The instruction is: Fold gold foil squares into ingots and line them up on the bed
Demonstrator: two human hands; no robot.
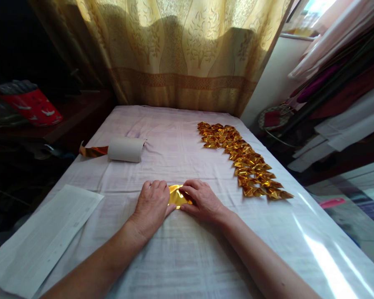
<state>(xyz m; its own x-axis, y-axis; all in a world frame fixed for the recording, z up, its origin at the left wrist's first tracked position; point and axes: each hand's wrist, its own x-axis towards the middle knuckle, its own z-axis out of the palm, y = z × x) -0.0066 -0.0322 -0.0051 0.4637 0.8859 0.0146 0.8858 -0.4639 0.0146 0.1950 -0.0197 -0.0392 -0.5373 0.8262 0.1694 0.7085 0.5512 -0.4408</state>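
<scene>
Your forearms: closest thing to the camera, both coming up from the bottom edge and angling in toward the middle of the table [180, 265], which is covered with a pale cloth.
White sheet: lying flat at the near left corner of the table [40, 232], well apart from your hands, with faint print on it that's too small to read.
Red bag: way off to the left on a dark shelf [31, 106], not on the table at all.
Paper roll: a white roll [126, 149] on its side at the left-middle of the table, with a tail of gold foil [92, 151] sticking out of its left end.
Left hand: your left hand [152, 203] is palm down, fingers together and flat, pressing on the left edge of the gold foil piece.
Gold foil piece: small shiny bit [177, 196] sitting right between your two hands, on the cloth at the table's middle, mostly covered by them.
Right hand: your right hand [202, 199] is also down flat-ish, fingertips curled onto the right side of the foil piece, holding it against the cloth. Looks more like pressing than pinching tbh.
Folded gold pieces: a long heap of them [246, 162] runs along the right side of the table, near your right hand but not touching.
Curtain: yellowish patterned one [180, 54] hanging behind the table's far end.
Fabric stack: piled up at the far right [339, 74].
</scene>
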